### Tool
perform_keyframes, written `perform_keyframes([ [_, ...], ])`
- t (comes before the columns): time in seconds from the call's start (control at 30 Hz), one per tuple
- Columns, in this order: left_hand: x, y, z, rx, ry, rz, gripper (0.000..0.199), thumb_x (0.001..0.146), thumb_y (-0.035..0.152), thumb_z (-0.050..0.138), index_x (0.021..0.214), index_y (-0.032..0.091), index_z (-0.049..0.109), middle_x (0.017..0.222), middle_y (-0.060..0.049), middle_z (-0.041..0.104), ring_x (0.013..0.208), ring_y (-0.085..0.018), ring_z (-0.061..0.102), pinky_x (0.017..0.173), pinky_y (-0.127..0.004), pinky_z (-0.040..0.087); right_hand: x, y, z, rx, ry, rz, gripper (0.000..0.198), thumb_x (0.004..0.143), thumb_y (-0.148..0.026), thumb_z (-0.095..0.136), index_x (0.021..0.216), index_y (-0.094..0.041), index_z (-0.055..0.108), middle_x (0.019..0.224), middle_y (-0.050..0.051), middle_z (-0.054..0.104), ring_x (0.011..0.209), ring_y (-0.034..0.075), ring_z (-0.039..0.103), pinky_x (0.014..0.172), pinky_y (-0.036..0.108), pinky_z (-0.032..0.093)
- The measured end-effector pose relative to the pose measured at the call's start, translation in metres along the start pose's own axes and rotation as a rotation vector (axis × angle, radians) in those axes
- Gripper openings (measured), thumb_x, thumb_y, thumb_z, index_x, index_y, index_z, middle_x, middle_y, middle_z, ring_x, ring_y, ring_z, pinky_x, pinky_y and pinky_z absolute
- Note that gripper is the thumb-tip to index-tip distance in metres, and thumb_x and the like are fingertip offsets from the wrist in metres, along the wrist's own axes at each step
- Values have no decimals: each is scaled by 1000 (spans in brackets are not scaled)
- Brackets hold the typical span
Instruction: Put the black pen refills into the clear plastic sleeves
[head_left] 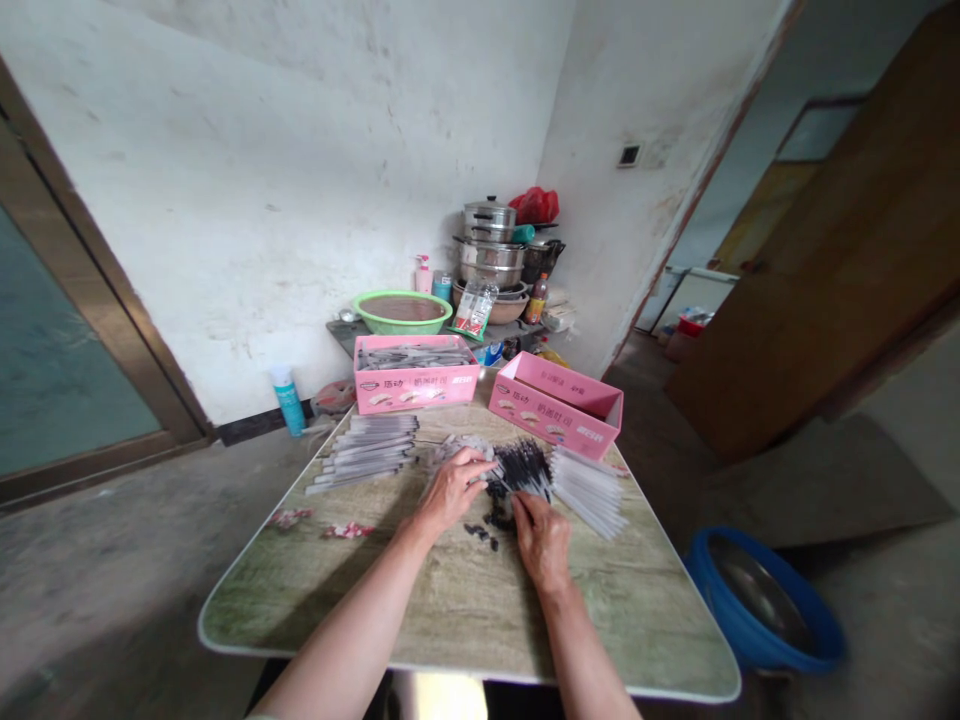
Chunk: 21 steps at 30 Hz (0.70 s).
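Observation:
My left hand (454, 490) is over the middle of the table, its fingertips pinched together beside a heap of thin black-tipped sticks (523, 465). Close by on the right, my right hand (541, 540) pinches at the near edge of that heap. What sits between the fingers of either hand is too small to make out. Small black pieces (480, 533) lie loose between the hands. Behind my left hand is a greyish, clear-looking pile (459, 447), partly covered. Slim translucent grey tubes lie in rows, one group left (371, 450) and one group right (587, 490).
A pink box (416, 390) full of grey sticks stands at the table's back, beside a second pink box (559, 410). Behind them are a green basin (401, 315) and stacked steel pots (491, 250). A blue tub (817, 625) stands right of the table (337, 600).

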<state>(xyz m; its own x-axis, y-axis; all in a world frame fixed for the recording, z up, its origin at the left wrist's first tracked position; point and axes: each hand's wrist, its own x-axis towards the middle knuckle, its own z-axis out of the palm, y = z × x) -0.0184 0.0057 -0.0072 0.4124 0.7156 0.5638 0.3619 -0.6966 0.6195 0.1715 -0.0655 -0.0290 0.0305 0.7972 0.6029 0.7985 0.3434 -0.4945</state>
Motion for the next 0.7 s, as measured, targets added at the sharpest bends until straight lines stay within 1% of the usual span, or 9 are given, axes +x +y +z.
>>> perform_keyframes([
  [0.1, -1, -3, 2, 47, -4, 13, 16, 87, 15, 59, 94, 21, 73, 100, -7, 61, 94, -19, 60, 84, -33, 50, 0, -1, 2, 59, -13, -6, 34, 99, -35, 43, 98, -17, 72, 93, 10, 76, 79, 19, 71, 73, 25, 50],
  [0.17, 0, -3, 2, 66, -16, 15, 13, 88, 16, 57, 89, 20, 70, 96, -6, 61, 90, -18, 59, 82, -33, 49, 1, -1, 0, 55, -9, 25, 35, 98, -37, 44, 103, -17, 72, 96, 11, 76, 82, 19, 71, 74, 25, 50],
  [0.2, 0, -3, 1, 72, -13, 10, 13, 89, 17, 56, 89, 19, 69, 95, -5, 61, 89, -18, 59, 81, -32, 48, 1, -1, -2, 20, 4, 72, 36, 98, -39, 45, 106, -16, 71, 96, 12, 76, 81, 20, 72, 74, 26, 50],
  [0.27, 1, -1, 0, 78, 16, -16, 12, 90, 18, 54, 91, 19, 65, 93, -5, 61, 88, -18, 59, 80, -31, 47, 5, 0, -9, -138, 51, 265, 38, 97, -41, 45, 111, -15, 70, 90, 13, 76, 75, 22, 72, 70, 28, 50],
  [0.33, 1, 1, -1, 78, 66, -64, 10, 91, 20, 52, 93, 20, 62, 90, -4, 62, 87, -18, 59, 79, -31, 45, 9, 2, -18, -380, 88, 563, 36, 97, -37, 44, 112, -16, 69, 82, 13, 75, 72, 25, 72, 67, 31, 48],
  [0.37, 1, 1, -2, 76, 88, -91, 10, 92, 21, 51, 94, 20, 61, 89, -4, 63, 85, -18, 59, 78, -30, 45, 11, 3, -22, -465, 61, 676, 35, 97, -35, 44, 115, -17, 67, 81, 13, 75, 73, 26, 72, 66, 32, 48],
  [0.43, 1, 1, -2, 70, 122, -138, 11, 93, 23, 48, 95, 21, 59, 86, -3, 64, 82, -18, 60, 77, -29, 44, 15, 5, -29, -572, -23, 795, 33, 97, -32, 43, 120, -19, 63, 81, 14, 75, 76, 27, 72, 67, 34, 48],
  [0.53, 0, 0, -2, 52, 161, -179, 11, 93, 25, 47, 94, 21, 58, 83, -3, 64, 77, -18, 61, 74, -28, 44, 16, 9, -34, -639, -131, 811, 31, 95, -29, 44, 120, -19, 60, 84, 14, 74, 79, 28, 73, 68, 35, 48],
  [0.7, 0, -1, 0, 5, 198, -222, 10, 91, 27, 51, 92, 21, 59, 80, -2, 65, 73, -16, 60, 70, -26, 44, 16, 10, -33, -676, -199, 759, 27, 95, -29, 45, 114, -17, 60, 85, 14, 74, 79, 27, 73, 68, 36, 50],
])
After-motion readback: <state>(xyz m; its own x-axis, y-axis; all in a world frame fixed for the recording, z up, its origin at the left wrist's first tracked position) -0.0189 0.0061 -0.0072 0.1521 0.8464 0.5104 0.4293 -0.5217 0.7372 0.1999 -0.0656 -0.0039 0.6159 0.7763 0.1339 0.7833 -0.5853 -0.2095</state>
